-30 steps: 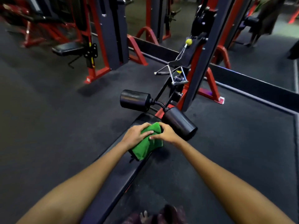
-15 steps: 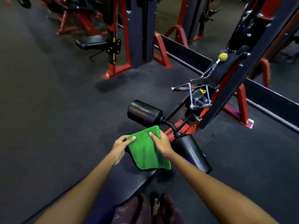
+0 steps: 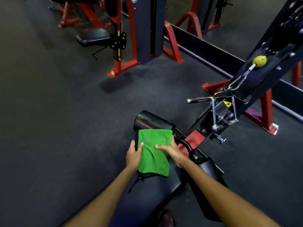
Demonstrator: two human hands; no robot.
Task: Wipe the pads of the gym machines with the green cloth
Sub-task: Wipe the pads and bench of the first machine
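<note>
My left hand (image 3: pixel 134 155) and right hand (image 3: pixel 172 151) pinch the green cloth (image 3: pixel 153 153) by its sides, long axis toward twelve o'clock, draped against the black roller pad (image 3: pixel 150 121).

No words or numbers can be read anywhere: the only signs are a small yellow warning sticker (image 3: pixel 227 104) with a black symbol, too small to make out, on the black frame (image 3: pixel 255 89) of the near machine, and a pale label (image 3: pixel 112 73), illegible, on a red machine foot (image 3: pixel 122 67).
</note>
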